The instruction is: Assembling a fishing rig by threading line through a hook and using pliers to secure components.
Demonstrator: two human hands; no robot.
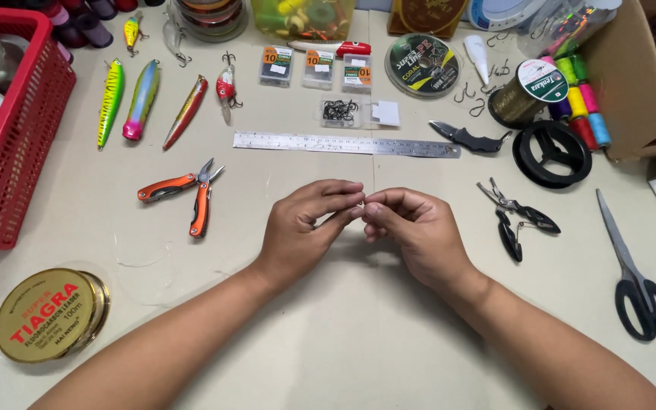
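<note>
Between your fingertips, at the centre of the surface [358, 334], a thin line [373, 171] is pinched; it runs away toward the steel ruler [345, 143]. Left hand [305, 228] and right hand [411, 228] meet, both grips closed on it, equally near.

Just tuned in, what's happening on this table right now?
A person's left hand and right hand meet fingertip to fingertip above the middle of the table, pinching something too small to make out, possibly thin line. Around them lie orange pliers, a steel ruler, black pliers, scissors, four lures and a gold line spool. None of these tools is being touched.
</note>
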